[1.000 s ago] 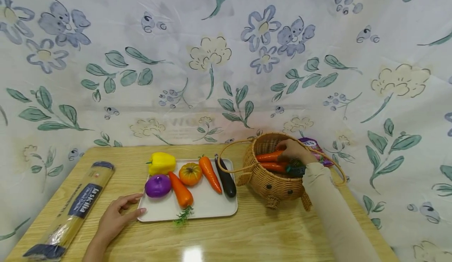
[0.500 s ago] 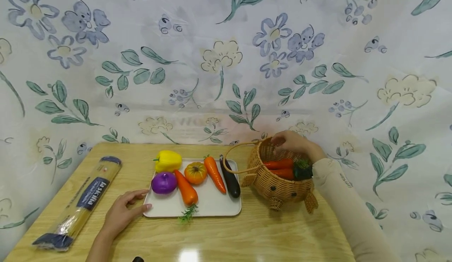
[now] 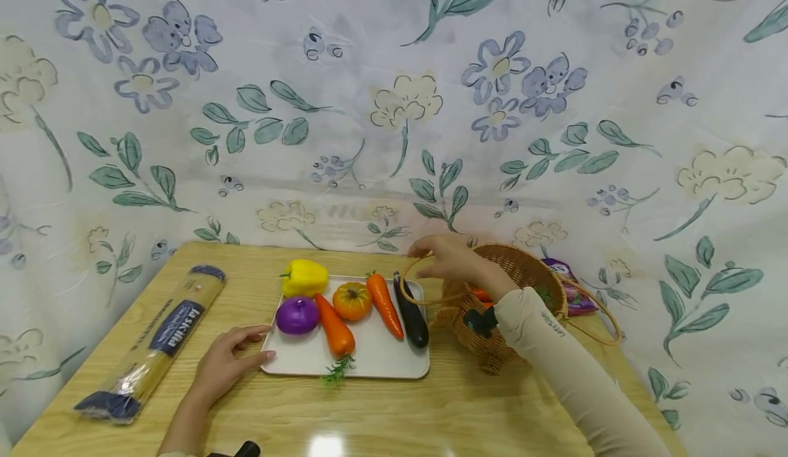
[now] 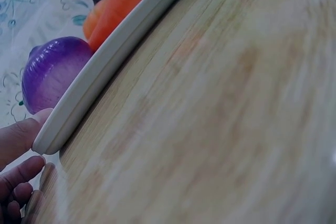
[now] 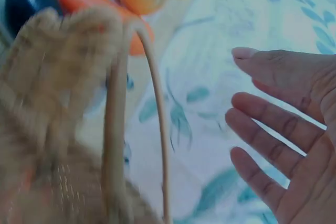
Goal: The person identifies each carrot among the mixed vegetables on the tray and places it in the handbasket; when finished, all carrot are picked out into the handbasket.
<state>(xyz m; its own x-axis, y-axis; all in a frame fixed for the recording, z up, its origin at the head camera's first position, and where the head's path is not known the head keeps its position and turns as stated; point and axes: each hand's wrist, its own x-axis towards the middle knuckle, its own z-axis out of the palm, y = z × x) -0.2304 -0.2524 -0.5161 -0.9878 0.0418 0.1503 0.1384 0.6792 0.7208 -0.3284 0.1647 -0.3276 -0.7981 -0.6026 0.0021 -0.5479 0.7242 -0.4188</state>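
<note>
My left hand [image 3: 224,361] is at the left edge of a white tray [image 3: 384,362]. In the left wrist view its thumb [image 4: 42,115] lies over the rim and the curled fingers are below it. On the tray are a purple onion [image 3: 297,315], a yellow bell pepper [image 3: 306,278], two carrots [image 3: 335,327], a small pumpkin [image 3: 352,301] and an eggplant [image 3: 410,312]. My right hand [image 3: 449,257] hovers above the left handle of a wicker basket [image 3: 520,265], fingers spread and holding nothing. Something orange-red [image 3: 481,295] shows inside the basket, partly hidden by my forearm.
A pack of spaghetti [image 3: 175,330] lies along the left side of the wooden table [image 3: 369,416]. Behind the basket sits a purple packet [image 3: 581,299]. The basket's right handle [image 3: 606,320] sticks out sideways. A floral curtain [image 3: 345,122] hangs behind the table.
My right hand has come up out of the basket, away from the carrots inside, and moved left over the handle. My left hand stays at the tray's edge. The head view has shifted slightly.
</note>
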